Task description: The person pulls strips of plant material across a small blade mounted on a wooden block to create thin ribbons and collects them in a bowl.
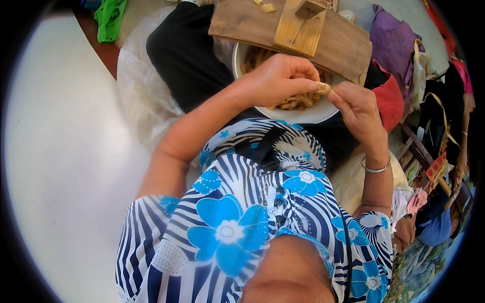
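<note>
A small, pale tan, ridged piece (322, 89) is pinched between my two hands above a white bowl (319, 117); its exact kind I cannot make out. My left hand (283, 78) grips it with thumb and curled fingers from the left. From the right, my right hand (357, 107) closes on its other end, fist-like, thumb pressed to the forefinger. Many tan-brown, stick-like pieces (299, 102) fill the bowl below, partly hidden by my hands. Across the bowl's far side lies a brown wooden board (242, 22).
A lighter wooden block (288, 38) with an upright part sits on the board, near a few yellowish scraps (268, 7). Clear plastic sheeting (144, 76) and a green bag (109, 20) lie left. Red cloth (390, 96), purple cloth (394, 40) and heaped clothes crowd the right.
</note>
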Motion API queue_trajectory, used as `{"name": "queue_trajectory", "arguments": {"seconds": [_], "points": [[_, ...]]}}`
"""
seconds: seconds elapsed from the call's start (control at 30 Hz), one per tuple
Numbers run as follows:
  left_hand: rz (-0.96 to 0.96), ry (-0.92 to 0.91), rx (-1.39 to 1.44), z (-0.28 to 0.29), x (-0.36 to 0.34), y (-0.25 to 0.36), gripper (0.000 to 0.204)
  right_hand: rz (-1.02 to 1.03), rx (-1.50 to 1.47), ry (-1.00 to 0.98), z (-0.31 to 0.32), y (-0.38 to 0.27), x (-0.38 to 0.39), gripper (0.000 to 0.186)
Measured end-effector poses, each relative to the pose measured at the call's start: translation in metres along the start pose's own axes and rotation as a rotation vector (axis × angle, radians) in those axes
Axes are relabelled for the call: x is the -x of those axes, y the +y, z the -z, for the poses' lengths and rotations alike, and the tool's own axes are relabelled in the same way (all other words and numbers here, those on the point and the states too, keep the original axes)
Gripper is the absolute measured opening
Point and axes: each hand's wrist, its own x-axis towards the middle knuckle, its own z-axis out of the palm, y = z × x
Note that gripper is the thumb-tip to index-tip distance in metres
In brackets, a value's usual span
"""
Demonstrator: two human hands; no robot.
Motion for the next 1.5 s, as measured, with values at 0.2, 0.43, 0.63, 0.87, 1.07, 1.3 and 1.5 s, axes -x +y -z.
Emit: {"name": "queue_trajectory", "arguments": {"seconds": [0.2,0.43,0.63,0.87,1.07,1.3,1.5], "points": [[-0.063,-0.033,-0.13,0.022,0.005,-0.019,0.017,-0.047,-0.014,-0.009,0.006,0.014,0.002,0.018],[-0.066,0.1,-0.001,0.057,-0.023,-0.015,0.015,-0.202,-0.293,0.198,-0.006,0.047,-0.022,0.029],[-0.101,0.205,-0.063,0.072,-0.042,-0.01,0.016,-0.224,-0.306,0.297,-0.012,0.048,-0.047,0.026],[-0.134,0.264,-0.188,0.079,-0.062,-0.026,0.015,-0.283,-0.204,0.293,-0.02,0.062,-0.057,0.024],[-0.195,0.597,-0.702,0.076,-0.077,-0.049,0.015,-0.274,0.046,0.163,-0.032,0.082,-0.057,0.02],[-0.083,0.391,-0.233,0.053,-0.03,-0.031,0.012,0.128,0.442,0.445,-0.017,0.026,-0.037,0.031],[-0.081,0.092,0.19,-0.009,-0.025,-0.021,0.013,0.047,0.27,0.523,-0.046,0.006,-0.043,0.018]]}}
